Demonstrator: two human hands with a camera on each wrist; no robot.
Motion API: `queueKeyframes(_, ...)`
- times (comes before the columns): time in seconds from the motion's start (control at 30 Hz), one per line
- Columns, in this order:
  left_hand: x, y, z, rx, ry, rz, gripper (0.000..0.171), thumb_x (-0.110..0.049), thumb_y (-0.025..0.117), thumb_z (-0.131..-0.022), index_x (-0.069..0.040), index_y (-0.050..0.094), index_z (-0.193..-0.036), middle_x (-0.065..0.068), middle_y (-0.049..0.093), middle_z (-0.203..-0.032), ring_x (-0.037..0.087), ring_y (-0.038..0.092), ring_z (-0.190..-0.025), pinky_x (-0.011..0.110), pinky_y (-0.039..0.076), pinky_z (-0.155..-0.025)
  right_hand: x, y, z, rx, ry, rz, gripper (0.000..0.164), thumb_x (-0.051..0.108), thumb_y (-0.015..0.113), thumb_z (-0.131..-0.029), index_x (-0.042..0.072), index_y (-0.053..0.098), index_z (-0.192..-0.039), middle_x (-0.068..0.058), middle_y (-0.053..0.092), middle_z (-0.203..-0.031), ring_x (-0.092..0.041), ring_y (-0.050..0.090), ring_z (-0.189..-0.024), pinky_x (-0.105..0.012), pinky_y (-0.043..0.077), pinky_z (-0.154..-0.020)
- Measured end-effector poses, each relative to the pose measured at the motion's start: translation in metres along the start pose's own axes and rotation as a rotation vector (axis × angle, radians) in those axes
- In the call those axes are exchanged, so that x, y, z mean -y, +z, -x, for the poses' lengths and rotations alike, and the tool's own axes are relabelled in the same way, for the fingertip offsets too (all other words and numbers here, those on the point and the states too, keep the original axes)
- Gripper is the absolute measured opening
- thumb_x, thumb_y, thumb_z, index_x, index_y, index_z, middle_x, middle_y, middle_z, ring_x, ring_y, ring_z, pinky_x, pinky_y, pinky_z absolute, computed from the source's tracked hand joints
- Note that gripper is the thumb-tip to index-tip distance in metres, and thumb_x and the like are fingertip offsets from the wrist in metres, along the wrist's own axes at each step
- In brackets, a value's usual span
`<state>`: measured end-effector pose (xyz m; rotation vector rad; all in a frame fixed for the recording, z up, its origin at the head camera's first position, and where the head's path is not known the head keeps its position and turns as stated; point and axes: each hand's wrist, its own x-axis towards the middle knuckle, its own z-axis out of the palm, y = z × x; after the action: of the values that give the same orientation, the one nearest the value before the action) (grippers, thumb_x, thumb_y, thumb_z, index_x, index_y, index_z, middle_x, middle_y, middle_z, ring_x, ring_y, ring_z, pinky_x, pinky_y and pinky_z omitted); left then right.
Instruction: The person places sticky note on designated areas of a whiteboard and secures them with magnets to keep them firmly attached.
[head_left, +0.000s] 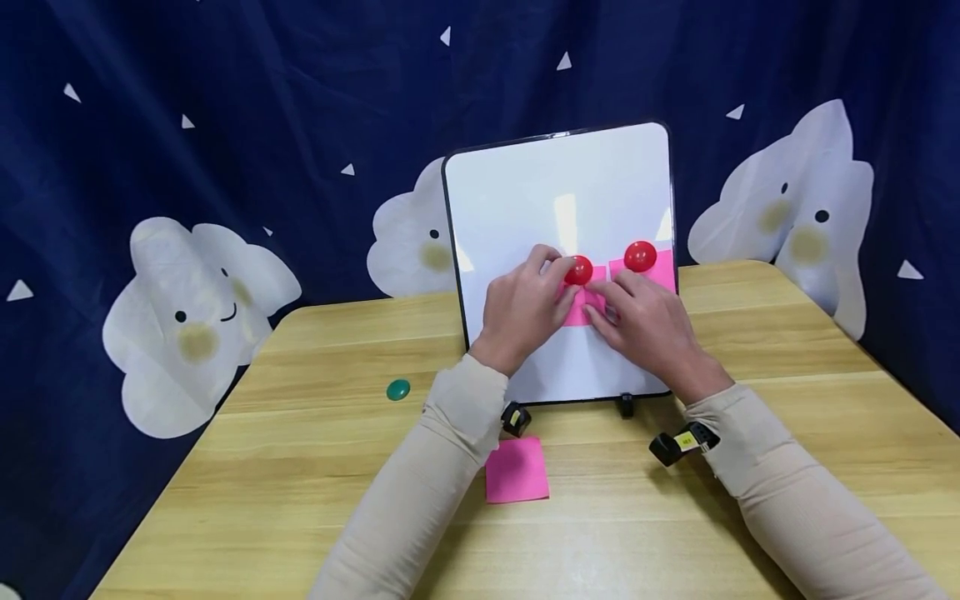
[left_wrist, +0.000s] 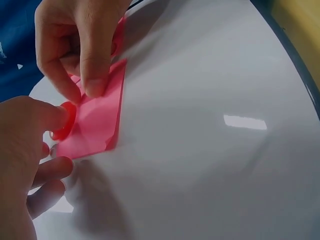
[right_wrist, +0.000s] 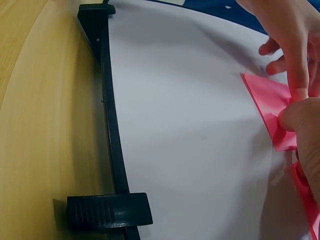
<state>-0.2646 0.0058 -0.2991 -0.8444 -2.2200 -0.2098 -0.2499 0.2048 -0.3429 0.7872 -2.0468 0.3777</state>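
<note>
A whiteboard [head_left: 517, 196] with a black frame stands tilted back on the table. Against its lower half lies a pink sticky note [left_wrist: 100, 122]. My left hand [head_left: 522, 308] holds a round red magnet [head_left: 580, 271] at the upper part of that note, its thumb on the magnet's edge. From the other side my right hand [head_left: 651, 321] pinches the same note between thumb and forefinger, just beside the magnet. Another pink note [head_left: 662, 271] sits at the board's right edge, under a second red magnet [head_left: 640, 256]; my right hand partly hides this note.
On the wooden table [head_left: 315, 467], a loose pink sticky note [head_left: 517, 471] lies in front of the board. A green round magnet [head_left: 398, 389] rests left of it. Black feet [right_wrist: 110, 212] support the board's lower edge. A dark blue curtain [head_left: 300, 75] hangs behind.
</note>
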Motion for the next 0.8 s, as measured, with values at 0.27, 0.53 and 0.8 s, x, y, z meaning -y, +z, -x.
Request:
queueKeyframes(0.27,0.007,-0.007,0.016,-0.030,-0.015,0.031,0.027,-0.031,0.067,-0.095,-0.015,0.072,-0.116,0.002,0.064,-0.107,0.006,0.052,-0.056,0.018,0.041,-0.050,0.004,-0.001,-0.001,-0.019,-0.006,-0.038,0.024,0.011,0.082,-0.078,0.002,0.074,-0.099,-0.010,0.057,-0.078,-0.022,0.053,-0.062,-0.035,0.047,-0.054)
queueKeyframes(0.53,0.013,-0.012,0.035,-0.045,-0.034,0.042,0.022,-0.031,0.068,-0.094,-0.014,0.075,-0.105,0.000,0.066,-0.098,0.007,0.057,-0.059,0.018,0.042,-0.051,0.012,0.001,-0.002,0.000,0.005,-0.060,0.020,0.010,0.081,-0.079,0.002,0.074,-0.096,-0.009,0.058,-0.075,-0.021,0.053,-0.061,-0.034,0.045,-0.052)
queueKeyframes(0.8,0.022,-0.014,0.054,-0.051,-0.031,0.071,0.017,-0.030,0.070,-0.093,-0.014,0.075,-0.095,-0.001,0.066,-0.090,0.009,0.057,-0.058,0.020,0.043,-0.049,0.020,0.006,-0.001,0.048,-0.018,-0.076,0.017,0.011,0.079,-0.081,0.003,0.073,-0.094,-0.007,0.060,-0.075,-0.018,0.053,-0.061,-0.031,0.047,-0.053)
